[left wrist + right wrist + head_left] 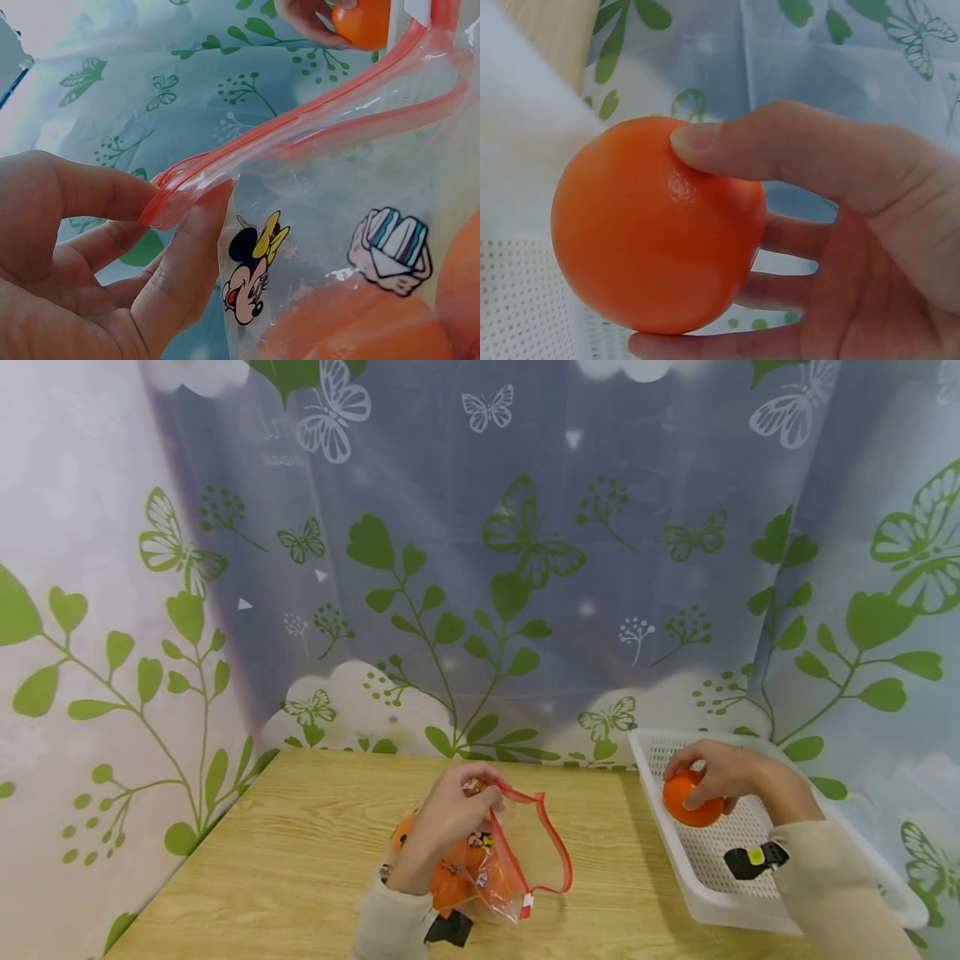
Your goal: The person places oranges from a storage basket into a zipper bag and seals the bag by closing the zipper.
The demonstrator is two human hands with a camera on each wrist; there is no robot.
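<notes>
My left hand [453, 814] pinches the red zip edge of a clear plastic zip bag [315, 225] between thumb and fingers. Cartoon prints decorate the bag, and its mouth gapes toward the right. Several oranges [450, 887] lie inside it, partly covered by my left hand and wrist in the head view. Over the white basket [705, 906], at its far left part, my right hand [731, 772] grips a single smooth orange [656, 232]. The thumb presses on one side of this fruit, with fingers around the other.
The perforated basket stands at the right end of the wooden table [300, 860]. A printed curtain [450, 568] with leaves and butterflies hangs behind the table and at both sides. A black strap device [753, 860] is on my right wrist.
</notes>
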